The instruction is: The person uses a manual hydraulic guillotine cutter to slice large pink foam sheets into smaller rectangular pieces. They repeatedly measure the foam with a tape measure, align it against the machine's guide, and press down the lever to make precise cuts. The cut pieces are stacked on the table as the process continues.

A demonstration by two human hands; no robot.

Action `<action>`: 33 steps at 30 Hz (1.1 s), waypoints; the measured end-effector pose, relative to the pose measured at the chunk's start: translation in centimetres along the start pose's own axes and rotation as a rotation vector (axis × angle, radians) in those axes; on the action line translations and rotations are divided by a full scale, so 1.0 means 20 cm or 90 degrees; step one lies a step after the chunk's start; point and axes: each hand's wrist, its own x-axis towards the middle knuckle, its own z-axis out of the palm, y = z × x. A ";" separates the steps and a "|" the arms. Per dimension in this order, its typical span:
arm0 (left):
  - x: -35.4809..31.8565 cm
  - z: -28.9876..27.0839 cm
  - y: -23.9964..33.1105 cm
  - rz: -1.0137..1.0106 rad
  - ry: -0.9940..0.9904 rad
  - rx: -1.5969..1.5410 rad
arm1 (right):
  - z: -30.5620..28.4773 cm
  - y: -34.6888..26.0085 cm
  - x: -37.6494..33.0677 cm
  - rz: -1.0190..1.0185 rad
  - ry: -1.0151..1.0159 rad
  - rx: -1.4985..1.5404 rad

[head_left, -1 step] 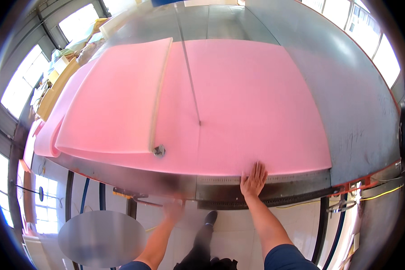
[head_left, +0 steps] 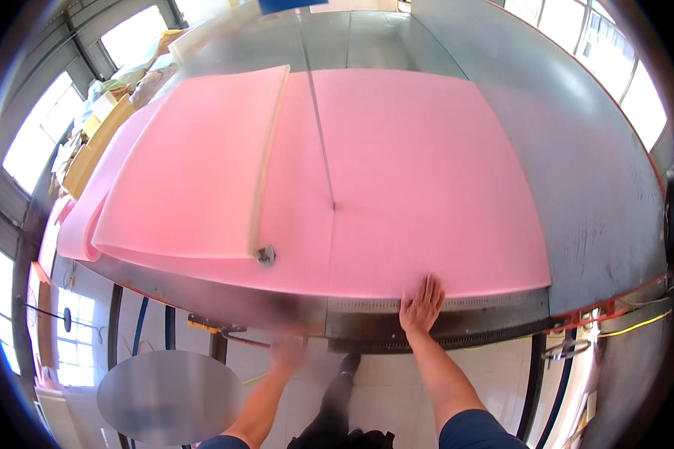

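Observation:
A wide pink foam sheet (head_left: 427,179) lies flat on a metal table (head_left: 584,194). My right hand (head_left: 423,305) presses on its near edge, palm down with fingers stretched out. A thin dark rod or blade (head_left: 318,127) comes down from a blue part (head_left: 284,6) and meets the foam along a fine line. Over the sheet's left side lies a thicker, paler pink foam slab (head_left: 187,165). My left hand (head_left: 288,353) is at the table's front edge, blurred, so its fingers and any hold stay unclear.
A small grey metal piece (head_left: 265,256) is at the slab's near corner. An orange-yellow tool or handle (head_left: 204,322) hangs under the table edge. A yellow cable (head_left: 636,323) runs at the right. Stacked materials (head_left: 105,135) stand far left.
The view has tipped slightly, so table and foam sit a little lower. My hands have kept nearly the same places.

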 end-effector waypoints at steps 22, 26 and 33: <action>0.42 0.11 -0.16 0.263 -0.324 0.041 | 0.25 -0.01 0.13 -0.121 0.103 0.069; 0.40 0.00 -0.10 0.299 -0.346 0.062 | 0.07 -0.10 0.18 -0.047 0.004 0.068; 0.31 -0.25 -0.07 0.286 -0.289 0.009 | 0.01 -0.10 0.25 -0.060 -0.021 0.027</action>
